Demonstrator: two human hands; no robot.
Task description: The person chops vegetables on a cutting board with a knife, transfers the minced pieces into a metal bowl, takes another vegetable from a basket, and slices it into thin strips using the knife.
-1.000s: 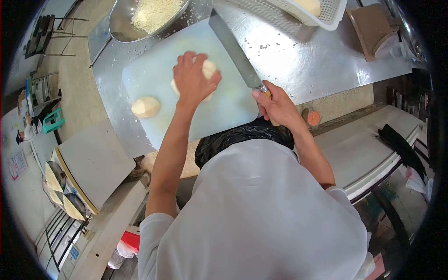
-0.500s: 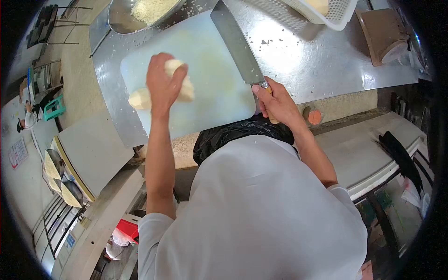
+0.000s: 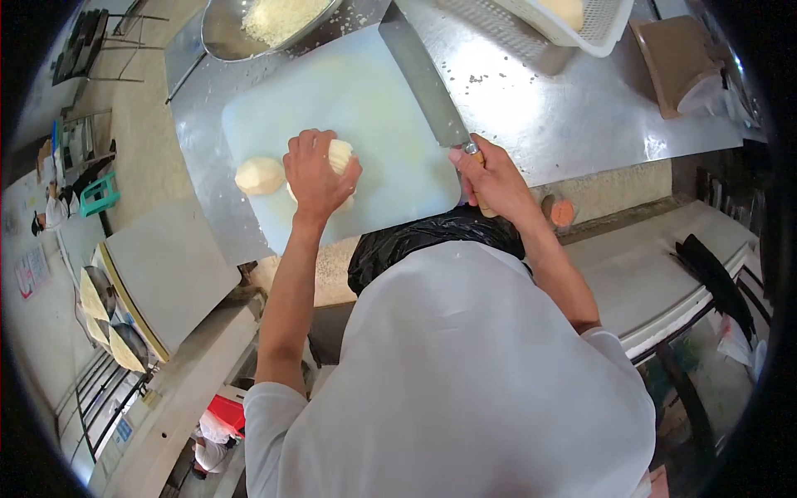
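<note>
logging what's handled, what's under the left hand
Under the left hand, pale peeled vegetable shows at the edges, on the cutting board. The hand covers its middle, so whether it is one piece cannot be seen.

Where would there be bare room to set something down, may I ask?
The cutting board is bare between left hand and knife; the steel table between knife and white basket is open, bar crumbs. The board's lower left is crowded by that hand and pale pieces.

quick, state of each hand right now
Left hand: curved over pale cut food on the cutting board; grip can't be told.
Right hand: closed, holding the large knife.
</note>
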